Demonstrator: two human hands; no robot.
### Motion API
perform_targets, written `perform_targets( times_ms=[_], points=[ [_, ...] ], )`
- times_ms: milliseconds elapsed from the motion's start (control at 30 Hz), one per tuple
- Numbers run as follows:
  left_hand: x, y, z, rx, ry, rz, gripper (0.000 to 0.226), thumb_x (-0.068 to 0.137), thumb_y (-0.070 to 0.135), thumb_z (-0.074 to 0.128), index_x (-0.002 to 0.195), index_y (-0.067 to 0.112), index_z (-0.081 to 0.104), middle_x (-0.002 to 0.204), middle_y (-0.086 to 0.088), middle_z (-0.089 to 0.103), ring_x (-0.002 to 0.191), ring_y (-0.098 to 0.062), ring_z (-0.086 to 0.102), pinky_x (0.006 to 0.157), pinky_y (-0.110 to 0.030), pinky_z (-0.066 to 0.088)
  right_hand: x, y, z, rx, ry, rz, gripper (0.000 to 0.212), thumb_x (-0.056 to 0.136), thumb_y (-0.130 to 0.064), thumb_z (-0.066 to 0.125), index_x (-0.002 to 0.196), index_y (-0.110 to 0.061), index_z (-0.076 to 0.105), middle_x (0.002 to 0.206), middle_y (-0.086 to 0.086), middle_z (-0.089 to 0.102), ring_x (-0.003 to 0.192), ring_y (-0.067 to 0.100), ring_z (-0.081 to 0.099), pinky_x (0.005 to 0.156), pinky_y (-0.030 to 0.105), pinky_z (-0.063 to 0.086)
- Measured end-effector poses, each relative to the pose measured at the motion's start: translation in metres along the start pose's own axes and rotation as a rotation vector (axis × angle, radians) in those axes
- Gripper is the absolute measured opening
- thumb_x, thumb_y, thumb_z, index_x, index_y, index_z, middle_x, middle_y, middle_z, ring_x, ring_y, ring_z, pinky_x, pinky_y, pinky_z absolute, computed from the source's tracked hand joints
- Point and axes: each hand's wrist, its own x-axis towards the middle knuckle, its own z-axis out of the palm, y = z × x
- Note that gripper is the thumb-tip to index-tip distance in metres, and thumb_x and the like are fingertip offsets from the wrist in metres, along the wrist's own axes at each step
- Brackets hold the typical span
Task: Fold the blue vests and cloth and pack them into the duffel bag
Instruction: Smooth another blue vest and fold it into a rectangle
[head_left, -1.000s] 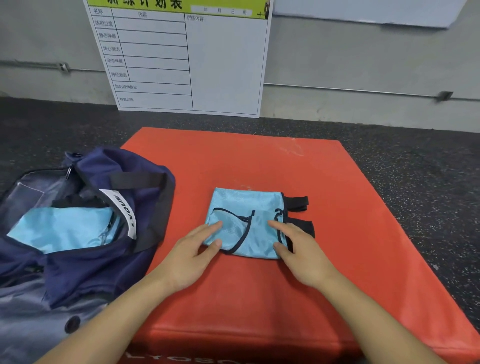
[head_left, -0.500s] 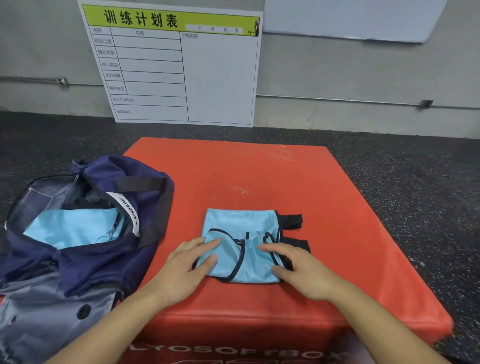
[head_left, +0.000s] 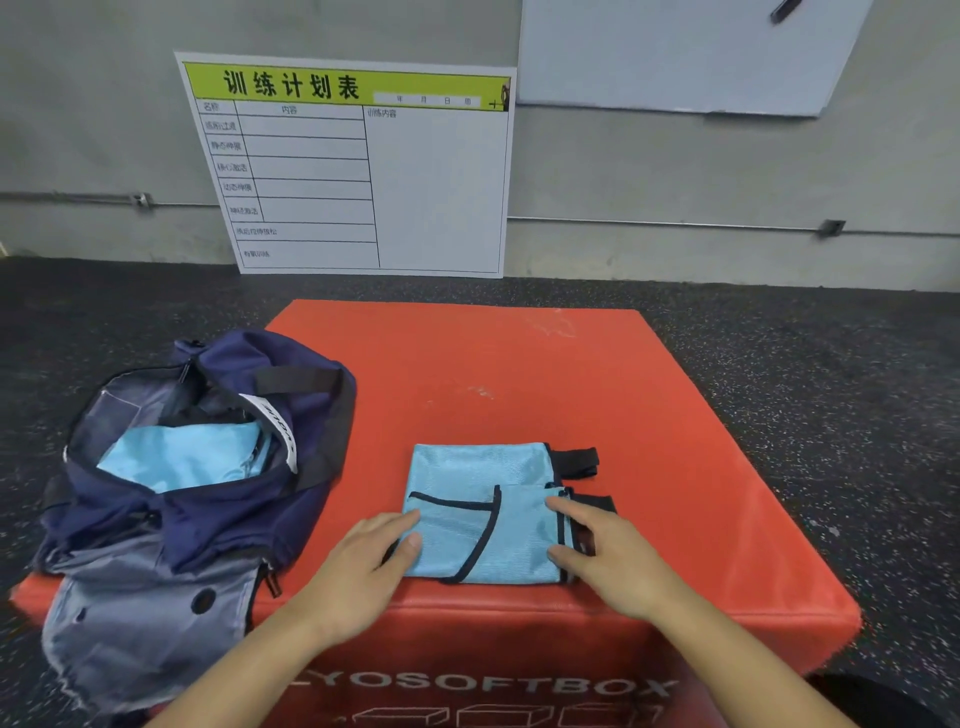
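A folded light-blue vest (head_left: 483, 514) with dark trim and black straps lies on the red soft box (head_left: 519, 374), near its front edge. My left hand (head_left: 363, 566) holds the vest's left edge, thumb on top of the fabric. My right hand (head_left: 602, 551) holds the right edge by the black straps, with index finger and thumb on the cloth. The navy duffel bag (head_left: 208, 467) sits open on the box's left side, about a hand's width from the vest. Another light-blue folded piece (head_left: 182, 457) lies inside it.
A white training-plan board (head_left: 353, 166) leans on the grey wall behind the box. A whiteboard (head_left: 675, 52) hangs at the upper right. Dark speckled rubber floor (head_left: 831, 389) surrounds the box. The bag's grey lower part hangs over the box's front left corner.
Both hands slid outward from the top of the vest to its left and right edges. The view pulled back, so the vest sits nearer the box's front edge in frame.
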Motion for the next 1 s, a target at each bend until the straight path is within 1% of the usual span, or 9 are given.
perform_targets(
  times_ms=[100, 233, 333, 400, 467, 533, 667, 800, 1000],
  points=[
    [-0.005, 0.003, 0.001, 0.035, 0.003, -0.017, 0.114, 0.068, 0.099, 0.006, 0.150, 0.031, 0.044, 0.142, 0.020, 0.047, 0.134, -0.001, 0.036, 0.116, -0.021, 0.021, -0.003, -0.005, 0.004, -0.037, 0.011, 0.004, 0.061, 0.098, -0.031, 0.067, 0.153, -0.032, 0.042, 0.149, -0.016, 0.045, 0.140, 0.003, 0.040, 0.105, 0.012, 0.026],
    [0.000, 0.003, 0.004, 0.053, -0.002, -0.016, 0.107, 0.068, 0.100, 0.005, 0.145, 0.040, 0.048, 0.142, 0.019, 0.049, 0.130, 0.000, 0.037, 0.117, -0.026, 0.025, 0.001, -0.011, 0.007, -0.089, 0.020, -0.012, 0.056, 0.097, -0.030, 0.065, 0.148, -0.043, 0.046, 0.144, -0.017, 0.050, 0.134, 0.004, 0.046, 0.106, 0.019, 0.034],
    [0.006, 0.004, 0.005, 0.054, -0.002, -0.020, 0.109, 0.066, 0.100, 0.005, 0.145, 0.040, 0.049, 0.142, 0.020, 0.043, 0.130, 0.000, 0.033, 0.111, -0.017, 0.019, 0.007, -0.014, 0.010, -0.135, -0.002, -0.011, 0.049, 0.097, -0.028, 0.061, 0.142, -0.044, 0.053, 0.131, -0.016, 0.056, 0.116, 0.004, 0.053, 0.088, 0.010, 0.036],
    [0.008, 0.009, 0.005, 0.073, 0.007, -0.019, 0.089, 0.081, 0.089, 0.020, 0.148, 0.035, 0.047, 0.141, 0.023, 0.038, 0.129, 0.001, 0.030, 0.108, -0.013, 0.015, 0.012, -0.015, 0.011, -0.158, -0.008, -0.009, 0.048, 0.097, -0.027, 0.059, 0.143, -0.042, 0.054, 0.134, -0.015, 0.056, 0.114, 0.004, 0.053, 0.088, 0.014, 0.037],
    [0.012, 0.010, 0.004, 0.080, 0.024, -0.029, 0.059, 0.099, 0.061, 0.036, 0.150, 0.032, 0.045, 0.149, 0.019, 0.039, 0.134, -0.002, 0.031, 0.112, -0.017, 0.016, 0.017, -0.017, 0.011, -0.183, -0.001, -0.011, 0.053, 0.095, -0.026, 0.058, 0.145, -0.040, 0.052, 0.139, -0.015, 0.054, 0.125, 0.008, 0.052, 0.100, 0.022, 0.040],
    [0.019, 0.005, 0.004, 0.088, 0.040, -0.024, 0.052, 0.103, 0.053, 0.038, 0.150, 0.031, 0.045, 0.153, 0.014, 0.042, 0.139, -0.007, 0.033, 0.117, -0.022, 0.018, 0.023, -0.019, 0.010, -0.190, 0.023, -0.025, 0.057, 0.093, -0.023, 0.057, 0.147, -0.038, 0.050, 0.139, -0.015, 0.053, 0.129, 0.010, 0.051, 0.104, 0.026, 0.040],
    [0.036, -0.006, 0.002, 0.133, 0.073, -0.019, 0.078, 0.087, 0.072, 0.021, 0.148, 0.033, 0.048, 0.149, 0.016, 0.046, 0.131, -0.007, 0.038, 0.114, -0.026, 0.024, 0.039, -0.021, 0.008, -0.173, 0.079, -0.062, 0.060, 0.090, -0.017, 0.057, 0.147, -0.038, 0.050, 0.125, -0.020, 0.051, 0.116, 0.010, 0.056, 0.095, 0.027, 0.044],
    [0.050, -0.012, 0.002, 0.207, 0.123, -0.003, 0.082, 0.083, 0.072, 0.014, 0.149, 0.034, 0.045, 0.151, 0.018, 0.044, 0.135, -0.008, 0.034, 0.113, -0.032, 0.025, 0.060, -0.017, 0.006, -0.177, 0.104, -0.070, 0.062, 0.092, -0.014, 0.055, 0.150, -0.034, 0.048, 0.137, -0.017, 0.051, 0.129, 0.010, 0.050, 0.106, 0.031, 0.043],
    [0.063, -0.012, 0.003, 0.281, 0.074, -0.047, 0.091, 0.074, 0.068, 0.009, 0.158, 0.036, 0.026, 0.163, 0.013, 0.026, 0.154, -0.008, 0.005, 0.120, -0.032, 0.004, 0.083, -0.012, 0.011, -0.451, 0.102, -0.068, 0.061, 0.095, -0.018, 0.051, 0.155, -0.026, 0.039, 0.140, -0.007, 0.053, 0.123, 0.021, 0.044, 0.104, 0.037, 0.040]
  ],
)
